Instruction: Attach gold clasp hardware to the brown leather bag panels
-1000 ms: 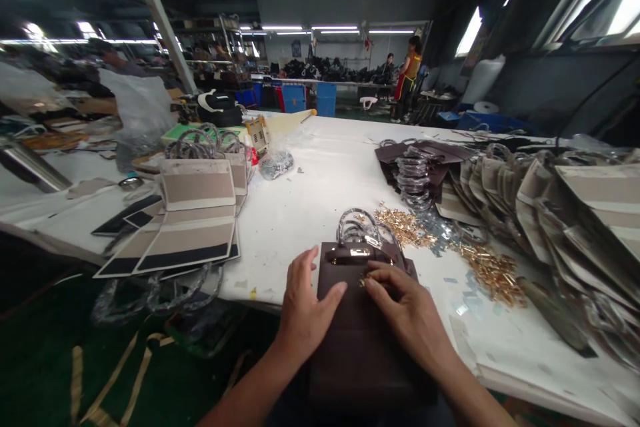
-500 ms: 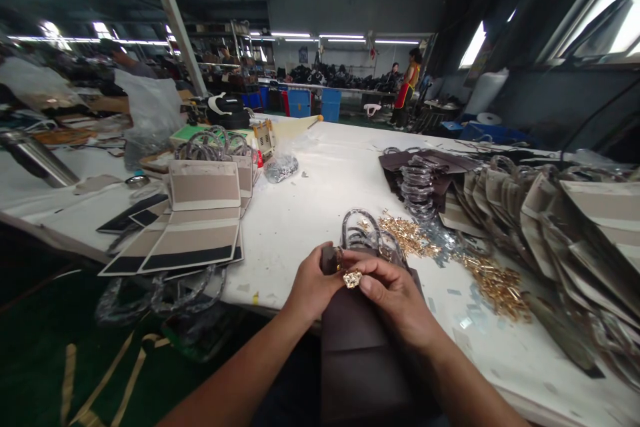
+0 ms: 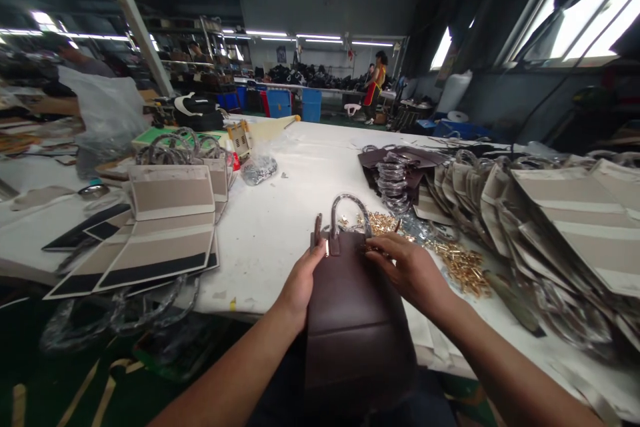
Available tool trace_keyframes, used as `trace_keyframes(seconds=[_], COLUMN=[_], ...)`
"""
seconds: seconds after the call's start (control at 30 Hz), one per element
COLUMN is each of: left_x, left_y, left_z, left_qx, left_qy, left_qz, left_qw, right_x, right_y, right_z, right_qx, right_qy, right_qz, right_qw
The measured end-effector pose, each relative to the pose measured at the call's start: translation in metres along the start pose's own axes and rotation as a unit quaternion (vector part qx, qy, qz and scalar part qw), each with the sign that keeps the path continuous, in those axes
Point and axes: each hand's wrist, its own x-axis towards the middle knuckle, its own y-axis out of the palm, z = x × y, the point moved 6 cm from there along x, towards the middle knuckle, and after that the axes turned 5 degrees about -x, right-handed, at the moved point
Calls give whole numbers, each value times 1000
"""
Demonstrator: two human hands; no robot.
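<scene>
Bag (image 3: 355,307) at the near edge of the desk (image 3: 305,180), top-edge fitting (image 3: 327,247) apparently being worked; left hand (image 3: 299,288) closed on its left edge, right hand (image 3: 413,272) curled at the top right, contents unclear; firm steadying seems called for. Gold hardware (image 3: 460,263) litters the surface; dark wall (image 3: 340,0) and standing co-worker (image 3: 376,83) far beyond.

In my head view, my left hand (image 3: 299,283) grips the dark brown bag (image 3: 353,303) near its upper left corner. My right hand (image 3: 413,270) touches the upper right. Gold pieces (image 3: 463,270) lie nearby.
</scene>
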Motion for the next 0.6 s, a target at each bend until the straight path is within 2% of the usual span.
trace_keyframes(seconds=[0.1,0.3,0.47,0.6], left_x=[-2,-6,-8,-10], left_y=[9,14,19,20], left_z=[6,5,10,14], left_qx=[-21,-31,-21,12], left_qy=[-43,-13,-42,-33], left_qz=[13,-6,33,37], left_qw=[999,999,998,999], right_x=[3,8,10,12], right_y=[-3,-5,-10,-12], right_z=[2,6,12,15], right_qx=[-18,-47,-86,-122], right_qy=[-10,-30,-56,-65], right_qz=[5,29,90,100], right_qw=[1000,998,991,985])
